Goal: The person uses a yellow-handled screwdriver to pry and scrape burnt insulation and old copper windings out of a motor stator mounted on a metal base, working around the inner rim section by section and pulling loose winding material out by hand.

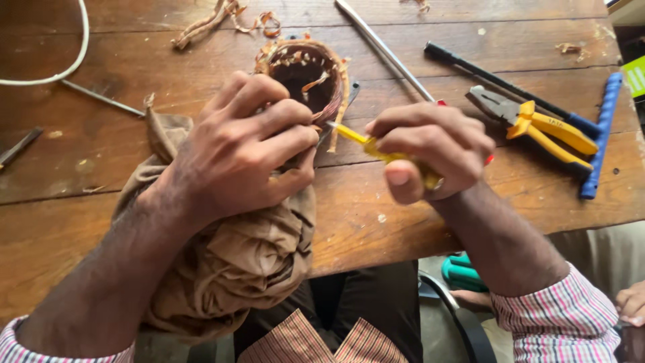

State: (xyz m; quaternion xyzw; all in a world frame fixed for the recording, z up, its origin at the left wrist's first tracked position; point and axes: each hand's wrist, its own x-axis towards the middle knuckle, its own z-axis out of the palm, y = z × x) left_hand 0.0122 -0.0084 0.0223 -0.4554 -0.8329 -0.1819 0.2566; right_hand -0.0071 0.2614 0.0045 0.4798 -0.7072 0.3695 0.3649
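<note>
currently left hand (245, 151) grips cloth-wrapped winding ring (306, 77) near table's front edge; right hand (430, 151) fingers closed on yellow tool (356, 140); keep tip shallow, pry gently.

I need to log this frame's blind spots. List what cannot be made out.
- Yellow tool, head view: the right hand hides its handle.
- Wound ring: the left hand and the brown cloth cover its near side.
- White cable: cut off by the top and left edges.
- Hand at the lower right corner: cut off by the edge.
</note>
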